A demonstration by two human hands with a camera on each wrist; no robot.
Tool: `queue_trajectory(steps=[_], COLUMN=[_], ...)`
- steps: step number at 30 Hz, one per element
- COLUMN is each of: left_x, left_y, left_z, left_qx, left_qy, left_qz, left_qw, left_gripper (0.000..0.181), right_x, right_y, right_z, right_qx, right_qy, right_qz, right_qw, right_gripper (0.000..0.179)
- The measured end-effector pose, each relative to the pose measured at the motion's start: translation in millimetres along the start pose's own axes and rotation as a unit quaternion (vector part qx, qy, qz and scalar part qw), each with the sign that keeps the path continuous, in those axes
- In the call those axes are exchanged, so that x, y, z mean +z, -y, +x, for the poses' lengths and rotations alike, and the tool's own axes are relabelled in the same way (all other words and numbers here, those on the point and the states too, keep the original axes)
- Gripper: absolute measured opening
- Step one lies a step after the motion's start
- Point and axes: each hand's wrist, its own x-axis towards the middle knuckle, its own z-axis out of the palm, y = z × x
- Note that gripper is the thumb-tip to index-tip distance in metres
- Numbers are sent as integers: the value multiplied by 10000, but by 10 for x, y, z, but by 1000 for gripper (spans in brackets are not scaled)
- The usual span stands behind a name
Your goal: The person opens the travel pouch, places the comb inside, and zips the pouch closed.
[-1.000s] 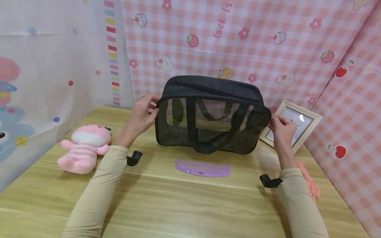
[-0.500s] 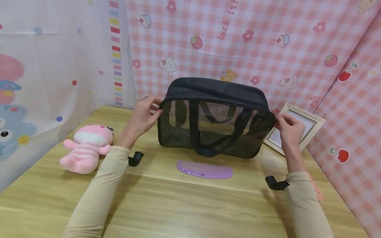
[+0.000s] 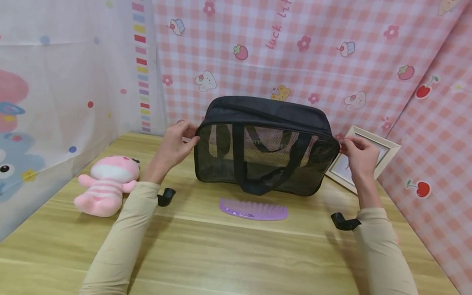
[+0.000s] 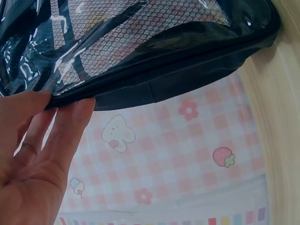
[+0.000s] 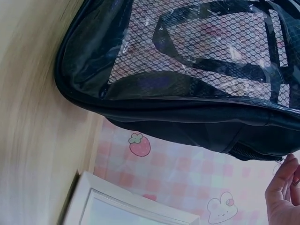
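Note:
A black bag (image 3: 273, 159) with a see-through mesh-patterned front and black handles stands upright on the table. My left hand (image 3: 175, 143) pinches its upper left edge between thumb and fingers; in the left wrist view the fingertips of that hand (image 4: 42, 145) are on the dark piping. At the opposite upper corner, my right hand (image 3: 361, 159) pinches the bag's end. The right wrist view has this hand (image 5: 286, 187) at the end of the zipper (image 5: 251, 152), where a small pull is hard to make out. A purple comb (image 3: 254, 209) lies in front of the bag.
On the left lies a pink striped plush toy (image 3: 105, 186). A pale picture frame (image 3: 389, 153) leans behind my right hand. Something orange (image 3: 396, 237) is almost hidden by my right sleeve. Patterned curtains (image 3: 313, 65) hang behind the wooden table (image 3: 236, 254).
Over the last second my right hand has shifted a little to the right, and the bag's right end with it. My left hand keeps its hold. The orange strands are now mostly covered.

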Motion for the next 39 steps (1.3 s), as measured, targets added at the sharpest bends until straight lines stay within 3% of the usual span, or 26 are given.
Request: queue_trajectory(steps=[4,11,15,25,33,39], left_x=[-14,-37,-67,-6,0,-6], left_y=[27,20,12,-43,-32,-21], left_z=[-1,0,-12,19,9,6], left_qx=[112,146,94,25,58,115], left_qy=[57,104,98,236,161,131], left_qz=[140,58,50,172,176,194], left_qw=[9998,9998,9999,9996,9997,9997], left_gripper=[12,12,12,12,12,12], right_x=[32,85,139,142,198,240], right_y=[6,80,115,240,302,352], right_z=[26,52,52,84,76,81], right_qx=[-96,-73,-110,-443,-564,-602], right_qy=[4,206,238,324,454,582], right_qz=[-391,-490,-844,-1911,-2113,-2498], right_qw=[9992,9986,9961,9800,9747,9647], right_gripper=[9,20,14,12,10,13])
